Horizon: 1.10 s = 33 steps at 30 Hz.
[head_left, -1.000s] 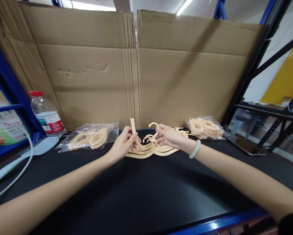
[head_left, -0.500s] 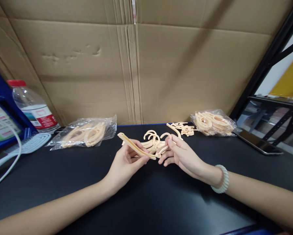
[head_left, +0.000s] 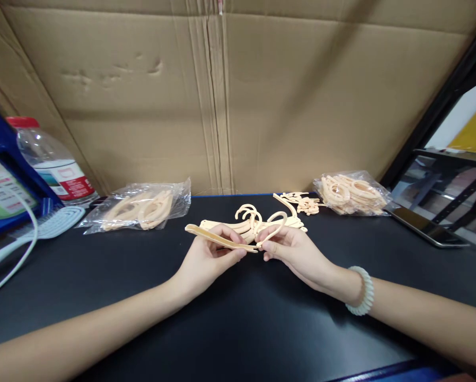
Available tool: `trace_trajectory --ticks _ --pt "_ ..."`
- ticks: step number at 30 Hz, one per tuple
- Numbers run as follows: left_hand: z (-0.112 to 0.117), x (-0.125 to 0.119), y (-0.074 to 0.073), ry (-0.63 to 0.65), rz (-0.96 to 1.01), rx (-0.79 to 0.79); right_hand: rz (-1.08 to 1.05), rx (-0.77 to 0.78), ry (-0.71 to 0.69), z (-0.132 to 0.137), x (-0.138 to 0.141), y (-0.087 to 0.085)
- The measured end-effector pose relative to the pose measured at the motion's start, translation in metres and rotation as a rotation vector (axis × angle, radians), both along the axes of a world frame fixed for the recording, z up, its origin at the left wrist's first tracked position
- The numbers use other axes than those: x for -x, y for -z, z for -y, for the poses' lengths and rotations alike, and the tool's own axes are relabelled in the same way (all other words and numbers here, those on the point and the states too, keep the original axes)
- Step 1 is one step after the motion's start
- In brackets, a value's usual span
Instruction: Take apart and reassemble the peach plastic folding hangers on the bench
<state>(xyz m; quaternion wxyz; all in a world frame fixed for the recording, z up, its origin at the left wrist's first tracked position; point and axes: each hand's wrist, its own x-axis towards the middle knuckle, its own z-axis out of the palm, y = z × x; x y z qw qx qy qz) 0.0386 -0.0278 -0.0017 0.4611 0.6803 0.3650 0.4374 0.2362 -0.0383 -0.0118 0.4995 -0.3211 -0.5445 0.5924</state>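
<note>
My left hand (head_left: 210, 260) is closed on a long beige plastic hanger arm (head_left: 206, 235), held a little above the black table (head_left: 230, 323). My right hand (head_left: 291, 250), with a pale bead bracelet at the wrist, pinches a beige hook piece (head_left: 276, 220) whose lower end meets the arm's right end between my two hands. Just behind my fingers lies a small pile of beige hanger parts (head_left: 244, 218) with curled hooks sticking up.
A clear bag of beige parts (head_left: 140, 208) lies at the left, another bag (head_left: 351, 193) at the right, loose small pieces (head_left: 301, 202) between. A water bottle (head_left: 53, 164), a white comb-like tool (head_left: 51, 225) and a dark tablet (head_left: 429, 229) sit at the sides. Cardboard (head_left: 222, 95) walls the back.
My hands lifted the arm and hook off the pile and drew them toward me. The arm went from upright to nearly level, and the hook's end now meets it.
</note>
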Motion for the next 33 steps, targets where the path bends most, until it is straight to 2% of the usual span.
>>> trace_trajectory --ticks 3,8,25,33 --pt "-0.0001 0.0001 0.0007 0.007 0.020 0.002 -0.004 0.048 -0.055 0.0019 -0.0004 -0.0025" --pt "0.0001 0.0002 0.0020 0.001 0.048 -0.004 0.016 0.045 -0.138 0.0033 -0.0020 -0.0030" --pt "0.0022 0.0018 -0.0014 -0.055 -0.138 -0.207 0.046 0.075 -0.108 0.0023 -0.0015 -0.0003" --pt "0.0068 0.0012 -0.0038 0.020 -0.134 -0.221 0.078 0.042 -0.155 0.0021 -0.0007 -0.0033"
